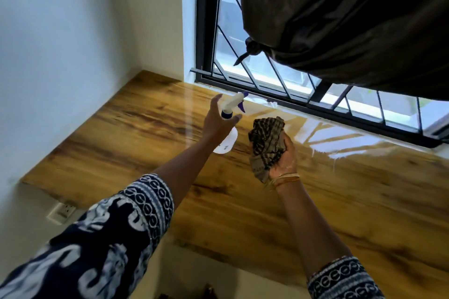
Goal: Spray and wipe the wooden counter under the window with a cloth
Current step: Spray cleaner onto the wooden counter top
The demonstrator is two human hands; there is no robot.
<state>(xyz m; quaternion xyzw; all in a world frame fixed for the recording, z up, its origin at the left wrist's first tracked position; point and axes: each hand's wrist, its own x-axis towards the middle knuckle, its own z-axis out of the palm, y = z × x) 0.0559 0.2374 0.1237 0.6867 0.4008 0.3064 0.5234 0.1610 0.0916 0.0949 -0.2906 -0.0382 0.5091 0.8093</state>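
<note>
The wooden counter [136, 128] runs under the barred window [243, 73], glossy and wet-looking near the window edge. A white spray bottle [227, 144] with a blue-purple nozzle stands on the counter near the window. My left hand [215, 120] is at the bottle's neck. Its thumb and outstretched fingers sit on either side of the neck and are not closed round it. My right hand [285, 155], with bangles at the wrist, holds a crumpled brown striped cloth [266, 139] just above the counter, to the right of the bottle.
A dark curtain [352, 19] is tied in a knot and hangs over the upper right of the window. White walls meet at the counter's far left corner. A wall socket [62, 211] sits below the counter's left end.
</note>
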